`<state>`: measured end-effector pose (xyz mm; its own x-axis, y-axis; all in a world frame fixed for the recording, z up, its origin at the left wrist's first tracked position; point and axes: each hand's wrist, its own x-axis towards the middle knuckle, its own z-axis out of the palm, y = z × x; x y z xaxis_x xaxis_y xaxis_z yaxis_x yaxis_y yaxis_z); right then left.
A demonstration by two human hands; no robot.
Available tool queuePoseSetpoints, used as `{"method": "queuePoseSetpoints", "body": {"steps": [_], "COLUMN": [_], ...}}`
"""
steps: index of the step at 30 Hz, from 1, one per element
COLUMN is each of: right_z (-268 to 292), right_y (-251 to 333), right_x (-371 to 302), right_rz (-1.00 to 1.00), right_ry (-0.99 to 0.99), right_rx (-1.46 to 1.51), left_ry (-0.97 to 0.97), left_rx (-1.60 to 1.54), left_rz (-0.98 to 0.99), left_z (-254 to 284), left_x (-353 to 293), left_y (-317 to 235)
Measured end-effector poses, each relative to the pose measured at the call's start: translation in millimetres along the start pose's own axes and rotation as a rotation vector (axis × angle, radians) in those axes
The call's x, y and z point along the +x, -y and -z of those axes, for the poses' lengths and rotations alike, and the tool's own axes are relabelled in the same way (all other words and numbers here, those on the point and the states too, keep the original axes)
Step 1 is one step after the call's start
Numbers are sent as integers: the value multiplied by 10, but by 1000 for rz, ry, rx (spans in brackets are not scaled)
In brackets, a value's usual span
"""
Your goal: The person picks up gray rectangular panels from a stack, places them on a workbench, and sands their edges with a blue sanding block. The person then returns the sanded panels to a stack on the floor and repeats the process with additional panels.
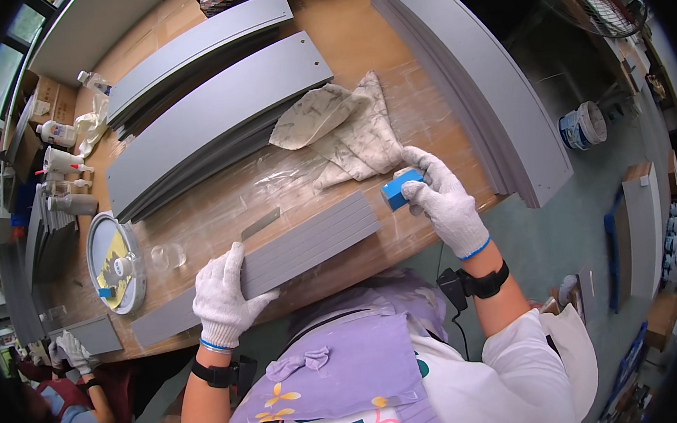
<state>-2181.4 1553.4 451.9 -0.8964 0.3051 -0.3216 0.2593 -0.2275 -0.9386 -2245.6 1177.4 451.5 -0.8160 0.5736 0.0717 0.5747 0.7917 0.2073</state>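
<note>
Both my hands wear white knitted gloves. In my right hand (447,203) a small blue rectangular block (395,192) is pinched between thumb and fingers, just above the table beyond the right end of a long grey grooved panel (313,244). My left hand (224,298) grips that panel across its width, with the thumb along the near edge and fingers reaching the far edge. The panel lies along the table's front edge. Beside its far edge is a short thin grey strip (261,224). A stained white cloth (365,142) lies crumpled beyond the block.
Stacks of curved-looking grey panels stand at the back (220,117) and right (478,65). A round lid (96,246) with a yellow cloth, a clear cup (169,257) and several bottles (71,204) are at left. A co-worker (79,399) sits lower left; a bucket (584,125) is on the floor.
</note>
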Motion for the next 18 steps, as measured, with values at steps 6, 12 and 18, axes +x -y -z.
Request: {"method": "queuePoseSetpoints", "body": {"steps": [6, 12, 18], "right_z": [-103, -221, -37], "right_y": [-32, -222, -224], "right_x": [131, 271, 129], "right_rz": [43, 195, 338], "right_ry": [-13, -23, 143], "right_rx": [-28, -164, -404], "left_ry": [25, 15, 19], "left_rx": [9, 11, 15], "left_rz": [29, 15, 24], "left_z": [1, -13, -19], "left_x": [-5, -12, -13], "left_y": [-8, -1, -5]}}
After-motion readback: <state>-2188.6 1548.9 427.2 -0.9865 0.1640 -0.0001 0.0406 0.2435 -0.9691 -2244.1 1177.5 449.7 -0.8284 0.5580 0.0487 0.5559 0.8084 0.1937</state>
